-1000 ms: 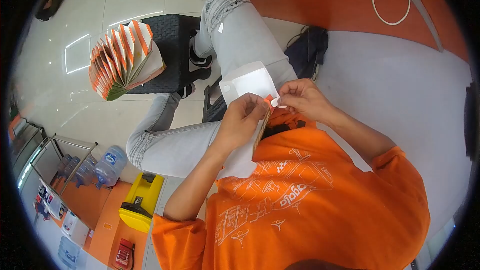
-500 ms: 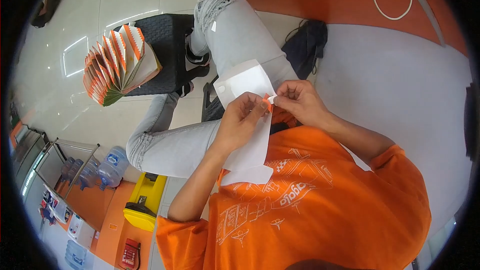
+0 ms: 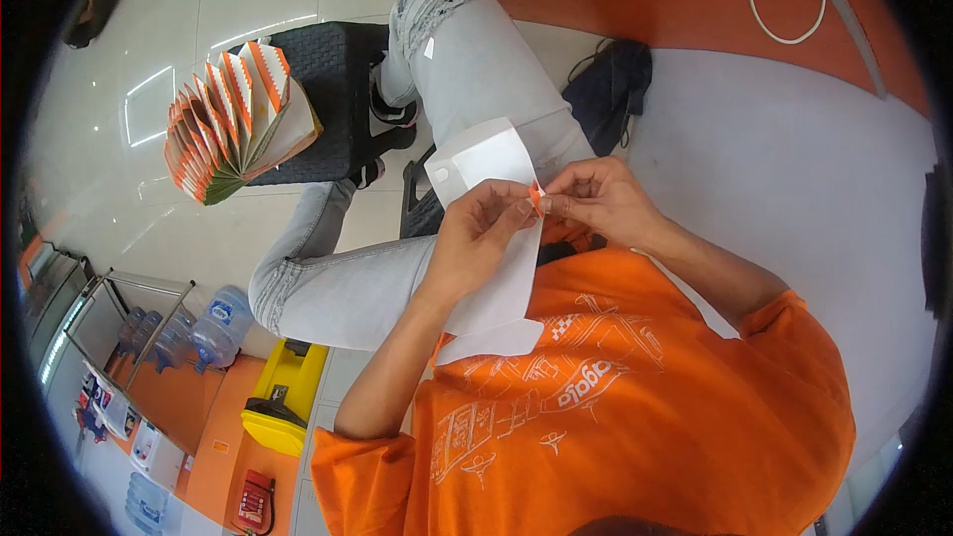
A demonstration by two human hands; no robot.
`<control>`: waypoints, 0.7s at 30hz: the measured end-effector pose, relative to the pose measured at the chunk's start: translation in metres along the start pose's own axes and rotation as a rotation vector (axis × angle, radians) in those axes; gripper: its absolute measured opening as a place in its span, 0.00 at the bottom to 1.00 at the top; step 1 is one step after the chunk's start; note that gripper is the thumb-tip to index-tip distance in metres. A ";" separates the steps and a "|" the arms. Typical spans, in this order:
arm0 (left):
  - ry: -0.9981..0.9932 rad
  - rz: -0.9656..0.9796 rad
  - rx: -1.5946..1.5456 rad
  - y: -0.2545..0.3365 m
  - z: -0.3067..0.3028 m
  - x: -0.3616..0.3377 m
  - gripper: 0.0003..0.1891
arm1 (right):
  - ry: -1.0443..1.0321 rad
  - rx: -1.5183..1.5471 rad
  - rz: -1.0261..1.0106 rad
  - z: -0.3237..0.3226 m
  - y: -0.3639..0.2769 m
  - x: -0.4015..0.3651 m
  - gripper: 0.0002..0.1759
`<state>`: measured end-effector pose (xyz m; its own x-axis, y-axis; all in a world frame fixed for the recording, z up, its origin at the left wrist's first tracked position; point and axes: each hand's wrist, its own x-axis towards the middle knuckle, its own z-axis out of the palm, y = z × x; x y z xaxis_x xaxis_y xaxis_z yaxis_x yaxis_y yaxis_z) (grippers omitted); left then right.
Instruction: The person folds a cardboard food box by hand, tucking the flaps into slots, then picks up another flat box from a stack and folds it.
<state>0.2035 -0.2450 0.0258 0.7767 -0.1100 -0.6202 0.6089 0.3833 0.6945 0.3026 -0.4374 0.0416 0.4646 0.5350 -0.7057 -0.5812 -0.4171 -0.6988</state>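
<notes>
Pinches the card [image 3: 508, 284] at frame centre with the closed left hand [image 3: 478, 228], probably to steady the orange tab [image 3: 537, 197] for the right hand [image 3: 608, 202], nearly closed there, with hold impossible to tell.

The white card [image 3: 499, 288] now shows more fully.

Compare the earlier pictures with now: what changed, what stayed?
The white card has turned, showing more of its near end. The white bit at the right hand is no longer visible. The left hand still grips the orange piece; the fanned papers stay on the black stool.
</notes>
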 end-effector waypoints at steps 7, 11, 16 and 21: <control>-0.040 0.028 0.008 -0.015 -0.004 0.012 0.09 | -0.033 -0.090 -0.147 -0.009 0.019 0.012 0.05; 0.046 0.017 0.141 -0.019 0.002 0.016 0.08 | -0.028 -0.015 -0.058 -0.005 0.024 0.013 0.06; 0.110 0.090 0.370 -0.017 0.002 0.021 0.04 | 0.045 -0.018 0.003 -0.006 0.016 0.015 0.16; 0.098 0.292 0.575 -0.001 0.008 0.018 0.05 | 0.039 -0.089 0.039 -0.010 0.007 0.019 0.16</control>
<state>0.2176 -0.2548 0.0168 0.9214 0.0185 -0.3881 0.3854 -0.1704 0.9069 0.3140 -0.4373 0.0222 0.4694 0.4892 -0.7351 -0.5384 -0.5012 -0.6774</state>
